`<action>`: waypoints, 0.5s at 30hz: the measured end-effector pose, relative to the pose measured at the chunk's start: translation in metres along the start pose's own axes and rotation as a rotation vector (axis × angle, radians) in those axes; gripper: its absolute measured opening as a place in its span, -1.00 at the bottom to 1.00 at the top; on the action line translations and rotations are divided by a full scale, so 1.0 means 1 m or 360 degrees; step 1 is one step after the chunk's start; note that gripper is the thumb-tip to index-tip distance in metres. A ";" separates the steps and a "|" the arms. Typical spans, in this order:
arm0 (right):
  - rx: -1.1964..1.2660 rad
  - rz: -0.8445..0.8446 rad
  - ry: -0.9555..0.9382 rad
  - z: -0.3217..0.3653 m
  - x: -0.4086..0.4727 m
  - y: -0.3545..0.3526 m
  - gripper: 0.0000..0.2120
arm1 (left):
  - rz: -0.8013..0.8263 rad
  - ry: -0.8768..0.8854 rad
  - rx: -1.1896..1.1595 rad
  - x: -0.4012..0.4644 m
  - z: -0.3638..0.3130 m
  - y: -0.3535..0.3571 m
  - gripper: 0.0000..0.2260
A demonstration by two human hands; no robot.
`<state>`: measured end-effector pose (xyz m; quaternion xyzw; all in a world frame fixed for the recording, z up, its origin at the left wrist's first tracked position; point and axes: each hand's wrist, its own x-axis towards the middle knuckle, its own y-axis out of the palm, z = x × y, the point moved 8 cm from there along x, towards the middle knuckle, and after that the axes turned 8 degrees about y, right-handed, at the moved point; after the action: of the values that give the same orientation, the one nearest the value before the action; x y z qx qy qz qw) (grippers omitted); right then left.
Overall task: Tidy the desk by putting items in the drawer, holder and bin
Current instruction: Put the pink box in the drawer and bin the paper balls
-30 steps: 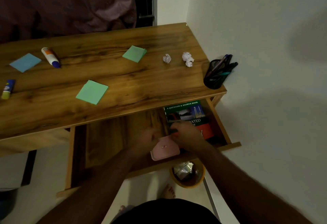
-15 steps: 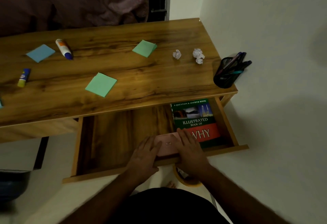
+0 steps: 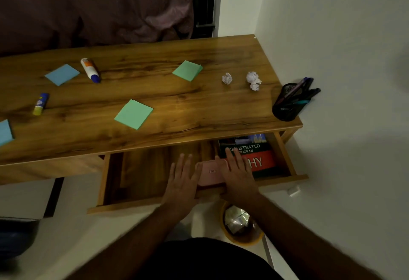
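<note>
The wooden drawer (image 3: 124, 204) stands pulled partway out under the desk (image 3: 177, 107). Inside it a small pink pouch (image 3: 211, 172) lies flat beside a green and red book (image 3: 256, 156). My left hand (image 3: 182, 182) and my right hand (image 3: 238, 173) lie with straight fingers over the drawer's front edge, one on each side of the pouch. On the desk are green sticky pads (image 3: 134, 114) (image 3: 187, 70), blue pads (image 3: 62, 74) (image 3: 5, 132), a glue bottle (image 3: 89, 70), a glue stick (image 3: 41, 104) and crumpled paper balls (image 3: 226, 78) (image 3: 254, 80).
A black mesh pen holder (image 3: 286, 105) with pens stands at the desk's right front corner against the white wall. A yellow bin (image 3: 242, 236) with wrappers sits on the floor below the drawer. A dark curtain hangs behind the desk.
The pouch went from my hands to lying flat in the drawer. Both hands have opened and flattened beside it, and the drawer has slid partly inward, hiding more of the book.
</note>
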<state>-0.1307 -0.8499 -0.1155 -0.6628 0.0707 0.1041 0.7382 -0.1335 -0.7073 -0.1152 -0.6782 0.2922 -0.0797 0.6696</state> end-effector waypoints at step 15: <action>-0.0156 -0.0159 0.0057 0.011 0.088 -0.034 -0.01 | -0.0057 0.0102 0.0243 0.085 0.048 -0.041 0.03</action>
<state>-0.0371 -0.8365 -0.1033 -0.7025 0.0454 0.0586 0.7078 -0.0286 -0.7117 -0.1041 -0.6274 0.2942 -0.1354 0.7081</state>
